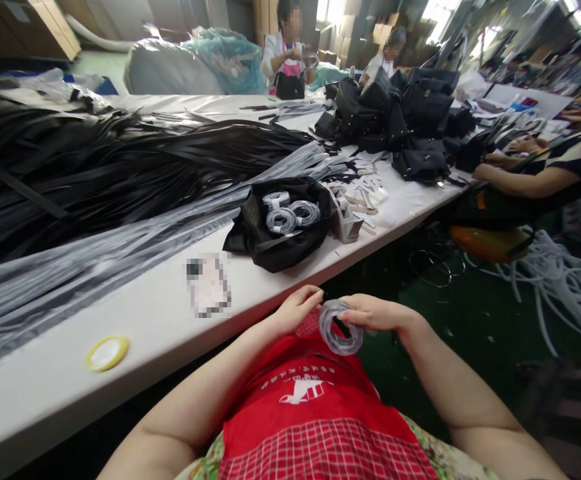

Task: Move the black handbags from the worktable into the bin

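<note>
In my right hand point(377, 312) is a coil of clear grey plastic tubing point(326, 327), gripped at its upper right side over the red apron point(300, 373). My left hand point(301, 308) is just left of the coil with its fingers pinched together. Whatever they hold, if anything, is too small to make out. Beyond my hands, on the table, a black bag point(265, 250) lies open with several similar coils point(281, 221) inside, some wrapped with white bands.
The white table point(165, 340) carries a phone point(211, 285), a yellow-rimmed roll point(107, 353), a tape dispenser point(349, 227), long black strips point(135, 160) and black handbags point(425, 100). A co-worker's arm point(525, 177) is at the right. Loose white tubing point(565, 287) covers the floor there.
</note>
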The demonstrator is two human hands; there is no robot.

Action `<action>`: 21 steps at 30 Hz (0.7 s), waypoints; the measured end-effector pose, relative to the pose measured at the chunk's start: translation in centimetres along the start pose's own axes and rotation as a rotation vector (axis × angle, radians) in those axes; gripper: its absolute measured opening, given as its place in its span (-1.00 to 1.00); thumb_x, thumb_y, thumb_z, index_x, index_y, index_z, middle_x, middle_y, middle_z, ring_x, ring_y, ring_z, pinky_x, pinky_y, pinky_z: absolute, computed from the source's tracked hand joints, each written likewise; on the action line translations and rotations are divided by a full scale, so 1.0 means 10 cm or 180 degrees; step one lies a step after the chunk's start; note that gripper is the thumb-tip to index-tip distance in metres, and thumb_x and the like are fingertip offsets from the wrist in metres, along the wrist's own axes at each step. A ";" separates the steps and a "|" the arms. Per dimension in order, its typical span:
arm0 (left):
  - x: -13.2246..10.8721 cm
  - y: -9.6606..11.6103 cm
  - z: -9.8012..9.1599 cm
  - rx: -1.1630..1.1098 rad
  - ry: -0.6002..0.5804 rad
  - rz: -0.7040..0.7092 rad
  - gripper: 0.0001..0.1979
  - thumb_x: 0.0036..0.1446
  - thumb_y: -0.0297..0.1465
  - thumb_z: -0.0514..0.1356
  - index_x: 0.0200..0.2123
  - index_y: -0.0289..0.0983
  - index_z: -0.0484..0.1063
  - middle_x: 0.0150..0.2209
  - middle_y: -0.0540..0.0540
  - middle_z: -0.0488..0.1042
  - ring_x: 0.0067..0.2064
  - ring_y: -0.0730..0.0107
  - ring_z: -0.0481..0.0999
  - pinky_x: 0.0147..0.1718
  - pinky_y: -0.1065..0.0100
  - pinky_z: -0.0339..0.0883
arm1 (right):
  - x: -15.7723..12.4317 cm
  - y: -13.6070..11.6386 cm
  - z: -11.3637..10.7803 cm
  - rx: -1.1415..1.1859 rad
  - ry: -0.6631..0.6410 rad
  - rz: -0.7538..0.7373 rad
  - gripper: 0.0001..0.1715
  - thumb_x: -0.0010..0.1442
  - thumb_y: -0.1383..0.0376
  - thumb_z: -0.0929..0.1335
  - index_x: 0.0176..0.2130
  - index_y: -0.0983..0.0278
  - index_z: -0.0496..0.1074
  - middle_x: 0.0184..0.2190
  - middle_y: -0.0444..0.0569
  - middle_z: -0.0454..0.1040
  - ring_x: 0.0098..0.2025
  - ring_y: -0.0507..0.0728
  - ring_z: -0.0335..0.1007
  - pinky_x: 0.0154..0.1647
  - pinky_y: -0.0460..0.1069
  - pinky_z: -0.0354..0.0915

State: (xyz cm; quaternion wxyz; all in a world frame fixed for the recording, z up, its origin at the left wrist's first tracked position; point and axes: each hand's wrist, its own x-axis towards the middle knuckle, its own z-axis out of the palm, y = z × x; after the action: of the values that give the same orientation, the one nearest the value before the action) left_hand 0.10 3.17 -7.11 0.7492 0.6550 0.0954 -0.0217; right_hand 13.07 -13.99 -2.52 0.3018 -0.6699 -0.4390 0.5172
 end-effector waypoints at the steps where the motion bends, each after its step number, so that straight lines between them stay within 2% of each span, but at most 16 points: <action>1: -0.02 0.00 0.03 0.0537 -0.0086 0.0169 -0.55 0.20 -0.05 0.11 -0.05 -0.28 0.42 -0.10 -0.18 0.53 -0.08 0.22 0.48 -0.04 0.24 0.31 | 0.01 0.00 0.01 -0.0250 -0.0240 0.0080 -0.54 0.28 0.04 0.27 -0.06 0.35 0.40 -0.52 -0.16 0.40 -0.69 -0.09 0.16 -0.72 -0.19 0.08; 3: -0.08 0.00 0.12 0.1308 -0.0444 0.0394 -0.51 0.24 -0.05 0.06 0.07 -0.25 0.36 0.01 -0.21 0.50 0.00 0.16 0.47 0.01 0.20 0.29 | 0.06 0.00 0.10 -0.0612 -0.0550 0.0085 -0.70 0.26 0.19 0.29 -0.17 0.38 0.46 -0.57 -0.16 0.38 -0.66 -0.07 0.17 -0.65 -0.18 0.13; 5: -0.16 -0.03 0.22 0.1688 -0.0620 0.0387 -0.49 0.25 -0.06 0.04 0.12 -0.24 0.31 0.03 -0.23 0.49 0.00 0.12 0.48 -0.01 0.19 0.31 | 0.13 0.03 0.23 -0.0796 -0.0609 -0.0048 -0.81 0.19 0.32 0.32 -0.29 0.39 0.50 -0.55 -0.12 0.42 -0.58 -0.04 0.26 -0.52 -0.15 0.23; 7: -0.23 -0.08 0.27 0.1806 -0.0546 0.0253 -0.49 0.26 -0.06 0.01 0.12 -0.26 0.30 0.00 -0.24 0.50 -0.03 0.13 0.50 -0.04 0.21 0.32 | 0.15 0.09 0.37 -0.0662 -0.0547 -0.0279 -0.82 0.18 0.33 0.33 -0.28 0.36 0.53 -0.41 -0.07 0.51 -0.39 0.02 0.39 -0.29 -0.12 0.31; 9: -0.28 -0.13 0.27 0.1766 -0.0448 0.0126 -0.53 0.28 -0.08 -0.01 0.08 -0.26 0.32 -0.07 -0.22 0.53 -0.10 0.18 0.52 -0.11 0.25 0.33 | 0.12 0.16 0.46 -0.0451 -0.0391 -0.0402 -0.76 0.21 0.23 0.33 -0.19 0.28 0.54 -0.28 -0.09 0.55 -0.22 0.06 0.43 -0.13 -0.10 0.30; 10: -0.29 -0.14 0.26 0.1726 -0.0445 0.0100 -0.57 0.29 -0.10 -0.01 0.03 -0.26 0.34 -0.13 -0.18 0.54 -0.14 0.21 0.52 -0.15 0.28 0.33 | 0.09 0.19 0.47 -0.0426 -0.0358 -0.0347 -0.71 0.23 0.16 0.33 -0.18 0.26 0.54 -0.29 -0.11 0.55 -0.22 0.06 0.43 -0.14 -0.10 0.30; 12: -0.29 -0.15 0.23 0.1644 -0.0514 0.0129 -0.64 0.30 -0.16 -0.03 -0.09 -0.24 0.41 -0.22 -0.11 0.54 -0.22 0.29 0.48 -0.23 0.34 0.29 | 0.04 0.25 0.38 -0.0535 -0.0452 0.0033 -0.58 0.23 0.02 0.31 -0.29 0.29 0.54 -0.44 -0.13 0.50 -0.37 0.03 0.41 -0.32 -0.12 0.29; 14: -0.28 -0.15 0.21 0.1631 -0.0584 0.0169 -0.66 0.31 -0.20 -0.04 -0.26 -0.24 0.44 -0.34 -0.05 0.49 -0.30 0.36 0.42 -0.30 0.39 0.23 | 0.02 0.28 0.12 -0.0598 -0.0437 0.0407 -0.49 0.21 -0.06 0.30 -0.39 0.32 0.51 -0.57 -0.14 0.44 -0.53 0.00 0.34 -0.50 -0.14 0.22; 15: -0.27 -0.14 0.20 0.1645 -0.0615 0.0162 -0.65 0.30 -0.20 -0.04 -0.35 -0.25 0.42 -0.40 -0.02 0.43 -0.34 0.39 0.37 -0.34 0.40 0.19 | 0.03 0.28 -0.07 -0.0575 -0.0199 0.0472 -0.48 0.20 -0.07 0.30 -0.39 0.32 0.50 -0.58 -0.14 0.43 -0.56 -0.01 0.32 -0.53 -0.14 0.20; 16: -0.26 -0.14 0.19 0.1660 -0.0645 0.0137 -0.63 0.30 -0.19 -0.04 -0.42 -0.25 0.39 -0.46 0.01 0.37 -0.39 0.41 0.31 -0.38 0.40 0.15 | 0.05 0.28 -0.29 -0.0538 0.0297 0.0455 -0.50 0.19 -0.06 0.30 -0.38 0.32 0.50 -0.57 -0.13 0.45 -0.57 0.00 0.32 -0.54 -0.13 0.20; 19: -0.23 -0.15 0.16 0.1625 -0.0708 0.0021 -0.60 0.28 -0.14 -0.04 -0.50 -0.25 0.27 -0.51 0.05 0.22 -0.44 0.45 0.19 -0.43 0.40 0.08 | 0.21 0.25 -1.02 -0.0522 0.2412 0.0206 -0.59 0.18 0.05 0.28 -0.33 0.32 0.50 -0.53 -0.10 0.47 -0.56 0.01 0.33 -0.48 -0.10 0.25; 21: -0.23 -0.14 0.14 0.1587 -0.0683 -0.0079 -0.58 0.28 -0.10 -0.05 -0.50 -0.25 0.23 -0.51 0.06 0.19 -0.43 0.46 0.16 -0.43 0.40 0.07 | 0.35 0.22 -1.43 -0.0584 0.3294 0.0171 -0.62 0.16 0.10 0.27 -0.32 0.34 0.48 -0.52 -0.06 0.46 -0.54 0.04 0.34 -0.43 -0.06 0.27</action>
State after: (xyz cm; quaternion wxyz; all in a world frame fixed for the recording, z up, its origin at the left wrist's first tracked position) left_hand -2.24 1.37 -7.89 0.5702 0.8121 0.0152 -0.1230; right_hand 27.63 -11.06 -1.92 0.4058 -0.8724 -0.2587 0.0857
